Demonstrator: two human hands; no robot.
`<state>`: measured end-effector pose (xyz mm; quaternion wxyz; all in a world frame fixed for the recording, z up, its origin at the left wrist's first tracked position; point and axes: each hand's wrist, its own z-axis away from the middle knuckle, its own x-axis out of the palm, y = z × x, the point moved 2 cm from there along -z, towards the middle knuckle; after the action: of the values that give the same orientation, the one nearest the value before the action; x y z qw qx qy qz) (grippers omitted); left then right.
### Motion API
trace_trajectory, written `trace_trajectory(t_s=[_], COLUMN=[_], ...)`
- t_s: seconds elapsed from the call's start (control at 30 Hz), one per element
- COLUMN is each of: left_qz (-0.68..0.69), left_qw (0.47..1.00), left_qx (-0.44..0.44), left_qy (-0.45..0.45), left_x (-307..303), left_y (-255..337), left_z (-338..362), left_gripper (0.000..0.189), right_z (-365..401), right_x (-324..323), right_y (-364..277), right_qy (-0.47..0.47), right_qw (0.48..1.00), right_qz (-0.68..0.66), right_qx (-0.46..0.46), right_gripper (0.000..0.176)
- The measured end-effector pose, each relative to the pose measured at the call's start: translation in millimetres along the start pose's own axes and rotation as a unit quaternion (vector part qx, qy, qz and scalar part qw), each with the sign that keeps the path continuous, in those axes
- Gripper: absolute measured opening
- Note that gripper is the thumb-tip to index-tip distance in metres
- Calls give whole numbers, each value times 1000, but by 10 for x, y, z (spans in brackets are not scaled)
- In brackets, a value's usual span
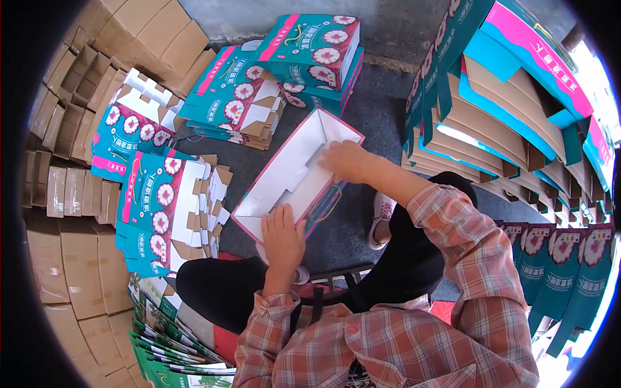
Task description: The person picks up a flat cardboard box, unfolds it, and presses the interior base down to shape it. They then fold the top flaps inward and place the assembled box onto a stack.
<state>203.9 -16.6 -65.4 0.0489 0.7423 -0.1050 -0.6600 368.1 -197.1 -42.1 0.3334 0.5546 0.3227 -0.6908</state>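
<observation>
An open carton (275,169) with white inner walls and a pink edge lies tilted before me, its inside facing up. At its lower left end, my left hand (283,238) rests over the near wall with fingers pointing into the box. Near the upper right end, my right hand (344,160) reaches inside, fingers bent against the white panels. Slots show between the inner flaps. A cord handle (331,204) hangs on the carton's outer side, below my right hand. What my fingertips pinch, if anything, is hidden.
Flat printed cartons (155,207) lie stacked at the left, with more (223,90) behind them. Printed boxes (314,48) stand at the back. Tall stacks of cartons (511,110) rise at the right. Brown boxes (84,271) line the far left. Green printed packaging (168,355) lies at lower left.
</observation>
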Motion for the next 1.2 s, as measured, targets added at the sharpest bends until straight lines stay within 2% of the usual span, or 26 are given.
trace_trajectory(t_s=[0.2, 0.23, 0.3, 0.33, 0.37, 0.4, 0.43, 0.47, 0.5, 0.53, 0.57, 0.6, 0.63, 0.67, 0.73, 0.77, 0.8, 0.83, 0.87, 0.9, 0.93, 1.0, 1.03, 1.1, 1.17, 1.2], left_qz=[30, 30, 108, 108, 121, 135, 137, 237, 330, 328, 524, 691, 667, 670, 742, 785, 785, 802, 810, 838, 838, 823, 844, 838, 832, 817], left_qw=[999, 999, 984, 984, 971, 950, 950, 918, 867, 867, 765, 618, 605, 602, 498, 464, 461, 496, 526, 448, 448, 385, 383, 384, 383, 477], left_qx=[-1, -4, 33, 30, -30, -89, -88, -182, -273, -274, -330, -365, -425, -425, -428, -389, -391, -327, -258, -311, -310, -404, -356, -373, -390, -321], left_qy=[30, 32, 138, 137, 203, 268, 268, 262, 253, 255, 175, 83, 93, 93, 134, 133, 137, 58, -22, -31, -30, -102, -117, -106, -92, -37], left_x=[-74, -146, -332, -321, -317, -300, -242, -156, -90, -91, -14, 52, 75, 131, 399, 542, 825, 1153, 1304, 931, 601, 262, 409, 390, 425, 326], left_y=[48, 61, 86, 20, -139, -307, -487, -747, -954, -1070, -1183, -1203, -1202, -1241, -1426, -1485, -1649, -1830, -1907, -1514, -1289, -1021, -1121, -1237, -1250, -1212], left_z=[-2, 9, 43, 64, 97, 115, 91, 65, 59, 50, 43, 26, 24, 21, 93, 131, 200, 237, 247, 196, 131, 68, 101, 194, 222, 167], left_gripper=[49, 49, 50, 50, 51, 52, 52, 54, 56, 56, 59, 64, 67, 67, 63, 57, 57, 53, 49, 41, 41, 37, 35, 34, 33, 37], right_z=[68, 112, 168, 210, 241, 229, 199, 172, 132, 90, 48, 13, -21, -18, 14, 35, 80, 90, 68, 71, 91, 150, 179, 229, 261, 280], right_x=[-40, -77, -212, -345, -410, -376, -335, -288, -219, -137, -25, 31, 78, 89, 73, 57, 84, 101, 101, 124, 149, 43, -32, -88, -127, -165], right_y=[26, 52, 108, 155, 218, 294, 422, 545, 636, 688, 753, 775, 790, 838, 876, 890, 911, 909, 881, 842, 806, 732, 713, 769, 899, 890], right_qy=[0, 38, 74, 67, 58, 57, 164, 270, 288, 289, 253, 212, 173, 172, 106, 102, 53, 6, 4, -24, -51, -27, -25, -23, -36, -36], right_qw=[1000, 999, 994, 989, 973, 973, 957, 928, 912, 912, 883, 840, 814, 816, 708, 710, 694, 676, 678, 704, 726, 719, 704, 689, 673, 674], right_qz=[-7, -28, -47, -131, -214, -214, -211, -206, -225, -225, -337, -442, -499, -496, -623, -621, -635, -646, -645, -609, -571, -577, -605, -630, -676, -675], right_qx=[-2, -28, -58, -2, 58, 61, 110, 156, 185, 182, 208, 233, 240, 241, 316, 314, 334, 353, 351, 365, 379, 386, 371, 358, 297, 298], right_gripper=[41, 40, 39, 39, 40, 40, 42, 43, 47, 47, 53, 59, 74, 74, 82, 82, 85, 88, 88, 87, 85, 81, 82, 83, 92, 92])
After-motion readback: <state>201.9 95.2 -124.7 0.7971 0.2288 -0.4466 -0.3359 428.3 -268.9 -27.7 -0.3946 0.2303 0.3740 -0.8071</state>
